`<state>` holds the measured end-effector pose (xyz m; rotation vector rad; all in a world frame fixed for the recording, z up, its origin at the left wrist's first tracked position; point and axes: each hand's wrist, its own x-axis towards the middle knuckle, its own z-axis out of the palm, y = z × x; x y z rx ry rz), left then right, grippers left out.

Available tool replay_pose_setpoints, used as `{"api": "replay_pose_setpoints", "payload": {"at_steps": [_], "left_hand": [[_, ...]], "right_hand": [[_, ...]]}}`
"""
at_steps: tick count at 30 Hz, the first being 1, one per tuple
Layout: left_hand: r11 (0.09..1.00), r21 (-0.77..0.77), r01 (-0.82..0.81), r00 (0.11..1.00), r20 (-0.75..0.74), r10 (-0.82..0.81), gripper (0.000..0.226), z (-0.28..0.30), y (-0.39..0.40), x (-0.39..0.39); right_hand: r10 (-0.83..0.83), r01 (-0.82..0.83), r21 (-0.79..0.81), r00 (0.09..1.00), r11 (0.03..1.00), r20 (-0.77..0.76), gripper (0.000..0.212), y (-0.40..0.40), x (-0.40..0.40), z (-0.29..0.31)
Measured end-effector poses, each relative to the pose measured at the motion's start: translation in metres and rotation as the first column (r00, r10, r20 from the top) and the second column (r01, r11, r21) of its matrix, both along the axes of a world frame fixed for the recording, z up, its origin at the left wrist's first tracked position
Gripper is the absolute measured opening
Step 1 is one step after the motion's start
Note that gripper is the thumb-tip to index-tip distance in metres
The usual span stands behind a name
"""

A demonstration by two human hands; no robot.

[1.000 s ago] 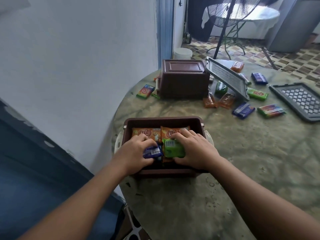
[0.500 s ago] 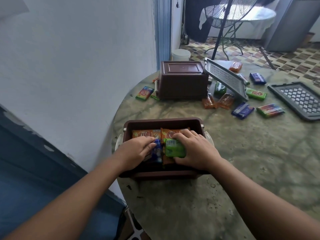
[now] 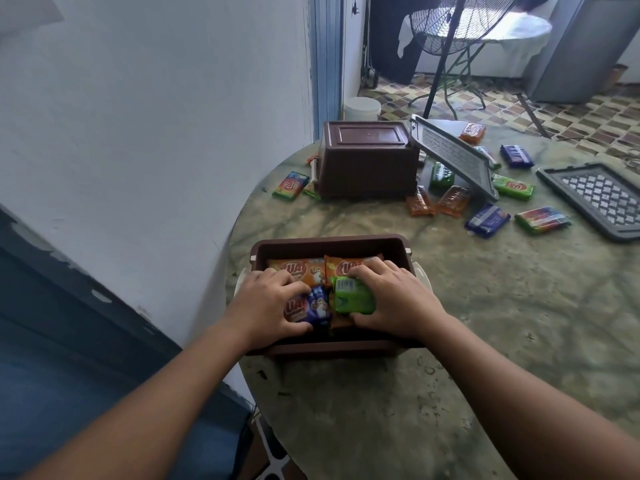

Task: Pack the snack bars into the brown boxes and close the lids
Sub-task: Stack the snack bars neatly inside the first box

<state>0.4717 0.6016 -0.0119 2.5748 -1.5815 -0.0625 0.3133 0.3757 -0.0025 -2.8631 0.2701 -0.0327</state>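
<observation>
My left hand (image 3: 273,306) now shows more of the blue-wrapped snack bar (image 3: 311,308) it grips, face up, inside the open brown plastic box (image 3: 329,242) at the near table edge. My right hand (image 3: 391,301) keeps clasping the green-wrapped snack bar (image 3: 351,299) beside it. Both bars seat atop two orange packets (image 3: 311,270); many bars remain outside.

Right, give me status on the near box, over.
Left hand grips blue bar, right hand grips green bar, both inside near brown box. Lid off. Loose bars remain across table.
</observation>
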Motion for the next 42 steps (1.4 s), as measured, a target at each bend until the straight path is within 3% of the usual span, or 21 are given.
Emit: {"api": "replay_pose_setpoints", "payload": {"at_steps": [5, 12, 23, 32, 37, 42], "left_hand": [[0.998, -0.028, 0.058, 0.998, -0.007, -0.059, 0.068, -0.002, 0.000, -0.002], [0.999, -0.031, 0.029, 0.999, 0.028, -0.029, 0.066, -0.001, 0.000, -0.003], [0.995, -0.102, 0.001, 0.999, -0.048, -0.006, 0.053, 0.005, 0.002, -0.007], [0.996, -0.091, -0.017, 0.999, -0.045, 0.013, 0.057, 0.005, 0.002, -0.008], [0.996, -0.089, -0.019, 0.999, -0.040, 0.016, 0.056, 0.006, 0.002, -0.008], [0.995, -0.094, -0.022, 0.999, -0.041, 0.018, 0.056, 0.007, 0.002, -0.009]], "right_hand": [[-0.007, 0.006, 0.010, 1.000, 1.000, 0.011, 0.081, 0.000, -0.002, -0.001], [0.000, -0.001, 0.050, 1.000, 0.999, 0.016, 0.086, 0.000, -0.002, 0.000], [0.037, -0.035, 0.026, 0.997, 0.999, -0.065, 0.087, 0.002, -0.001, 0.000], [-0.170, 0.096, 0.385, 0.972, 0.918, 0.163, 0.039, -0.001, -0.010, 0.009], [-0.204, 0.132, 0.336, 0.961, 0.933, 0.189, 0.038, -0.005, -0.008, -0.002], [-0.160, 0.137, 0.259, 0.985, 0.956, 0.071, 0.037, -0.005, -0.003, 0.006]]}}
